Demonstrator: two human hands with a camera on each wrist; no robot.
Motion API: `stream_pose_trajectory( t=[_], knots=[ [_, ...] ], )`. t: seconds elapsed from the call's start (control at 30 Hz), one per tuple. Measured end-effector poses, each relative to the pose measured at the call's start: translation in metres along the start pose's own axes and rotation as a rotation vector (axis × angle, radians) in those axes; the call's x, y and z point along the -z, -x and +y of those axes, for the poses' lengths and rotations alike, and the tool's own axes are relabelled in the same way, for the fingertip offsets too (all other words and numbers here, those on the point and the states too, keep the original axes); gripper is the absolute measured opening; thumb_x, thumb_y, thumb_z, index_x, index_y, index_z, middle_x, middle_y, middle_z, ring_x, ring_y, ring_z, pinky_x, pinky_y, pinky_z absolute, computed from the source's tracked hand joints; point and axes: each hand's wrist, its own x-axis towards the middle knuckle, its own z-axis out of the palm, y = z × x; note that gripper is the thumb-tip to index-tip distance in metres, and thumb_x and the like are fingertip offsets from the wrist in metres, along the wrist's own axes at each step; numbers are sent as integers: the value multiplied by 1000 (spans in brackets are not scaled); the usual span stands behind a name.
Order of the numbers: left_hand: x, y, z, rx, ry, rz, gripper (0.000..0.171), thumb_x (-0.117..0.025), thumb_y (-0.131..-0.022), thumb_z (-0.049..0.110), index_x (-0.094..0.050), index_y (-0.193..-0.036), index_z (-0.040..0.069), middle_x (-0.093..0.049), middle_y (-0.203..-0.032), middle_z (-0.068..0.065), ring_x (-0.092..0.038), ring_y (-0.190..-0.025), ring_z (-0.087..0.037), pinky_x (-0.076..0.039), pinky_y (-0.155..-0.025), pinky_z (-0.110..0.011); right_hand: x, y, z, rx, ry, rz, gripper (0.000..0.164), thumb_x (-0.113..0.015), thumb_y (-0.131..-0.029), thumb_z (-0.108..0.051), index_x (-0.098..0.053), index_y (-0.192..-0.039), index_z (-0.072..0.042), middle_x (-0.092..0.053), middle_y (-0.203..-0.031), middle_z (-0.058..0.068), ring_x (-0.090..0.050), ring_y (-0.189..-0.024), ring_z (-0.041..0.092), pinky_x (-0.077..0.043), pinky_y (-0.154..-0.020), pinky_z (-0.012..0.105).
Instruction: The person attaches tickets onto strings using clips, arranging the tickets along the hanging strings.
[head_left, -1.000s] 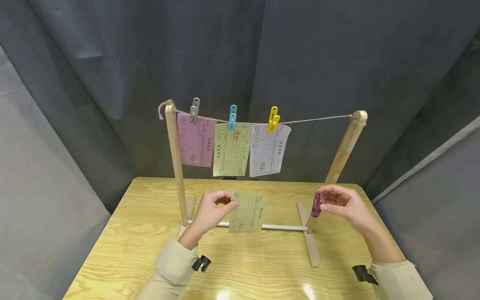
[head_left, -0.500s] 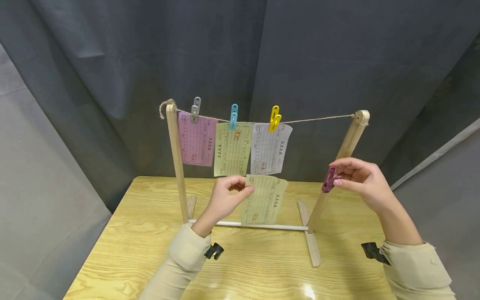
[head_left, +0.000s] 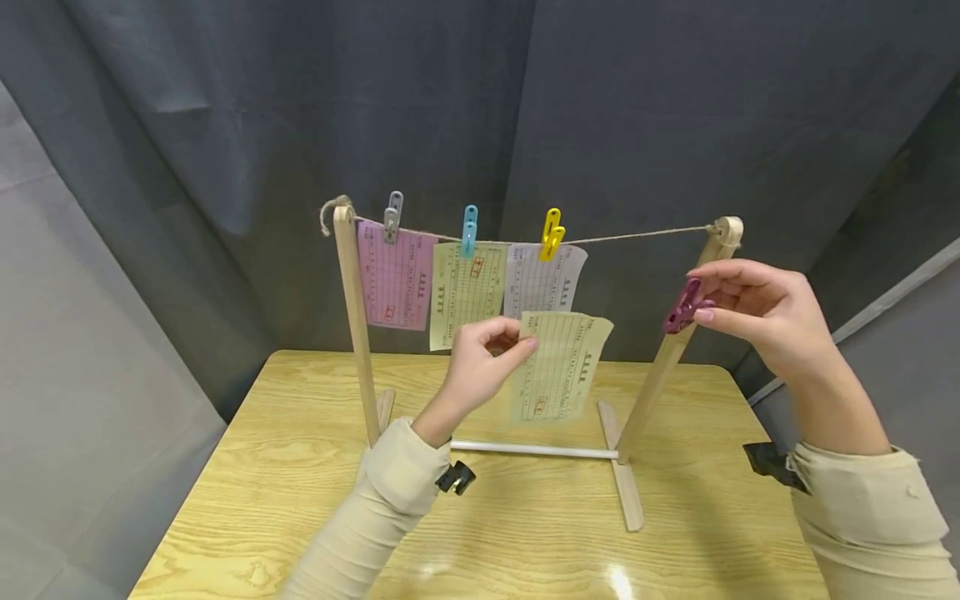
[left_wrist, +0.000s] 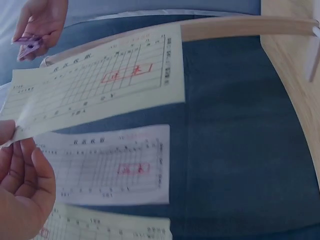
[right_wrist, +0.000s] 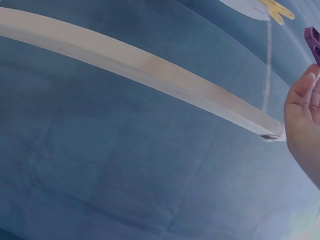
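My left hand [head_left: 483,362] pinches a pale yellow-green printed receipt slip [head_left: 562,367] by its upper left edge, in front of the hanging papers. The slip overlaps the lower part of a white slip [head_left: 540,279] in the head view. My right hand [head_left: 765,312] pinches a purple clothespin [head_left: 686,308] between thumb and fingers, in front of the right post. A twine line [head_left: 645,237] runs behind and above both hands. On it, a yellow clothespin [head_left: 552,235] holds the white slip, a blue one [head_left: 469,232] a yellow-green slip [head_left: 467,292], and a grey one [head_left: 393,217] a pink slip [head_left: 396,279].
Two wooden posts, left [head_left: 356,325] and right [head_left: 660,375], carry the twine above a wooden table [head_left: 300,517]. A white rod [head_left: 532,450] joins them low down. Flat wooden feet [head_left: 626,492] extend along the tabletop. Dark grey curtain [head_left: 637,108] hangs behind.
Both hands have risen and shifted right, the left carrying the yellow-green slip and the right the purple clothespin. The clothespin has turned in the fingers' grip. The hanging slips stay in place.
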Motion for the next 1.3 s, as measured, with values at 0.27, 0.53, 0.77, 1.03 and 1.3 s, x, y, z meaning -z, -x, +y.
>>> stream_pose_trajectory(
  t=[0.27, 0.53, 0.77, 1.03, 1.3],
  knots=[
    [-15, -15, 12, 28, 45, 15, 9, -66, -79, 2, -66, -84, -6, -64, -76, -14, -54, -65, -6, -48, -61, -22, 2, -21, -19, 77, -55, 30, 29, -54, -71, 29, -56, -99, 21, -64, -86, 17, -63, -72, 21, -51, -71, 22],
    [-29, -30, 17, 23, 49, 28, 9, -66, -80, 2, -66, -84, -6, -63, -75, -14, -52, -64, -4, -46, -60, -19, 5, -39, -28, 88, -62, 44, 29, -53, -70, 29, -57, -98, 21, -65, -82, 17, -61, -68, 21, -51, -70, 22],
    [-44, -43, 14, 33, 52, 32, 11, -67, -80, 4, -66, -86, -6, -64, -77, -15, -56, -65, -7, -48, -62, -20, 13, -58, -32, 87, -96, 132, 26, -54, -70, 29, -57, -95, 22, -65, -84, 18, -62, -67, 21, -51, -69, 22],
    [-60, -56, 9, 56, 60, 92, 10, -66, -82, 4, -67, -87, -4, -63, -76, -10, -54, -66, -7, -47, -62, -18, 19, -75, -27, -21, -47, 153, 24, -58, -73, 23, -60, -96, 17, -66, -83, 13, -60, -66, 18, -47, -60, 19],
    [-70, -67, 12, 49, 41, 133, 10, -66, -81, 4, -67, -86, -4, -63, -74, -9, -52, -61, -4, -45, -57, -15, 17, -89, -20, -86, -36, 206, 18, -64, -69, 21, -66, -85, 12, -65, -80, 10, -56, -68, 18, -47, -60, 19]
  ],
)
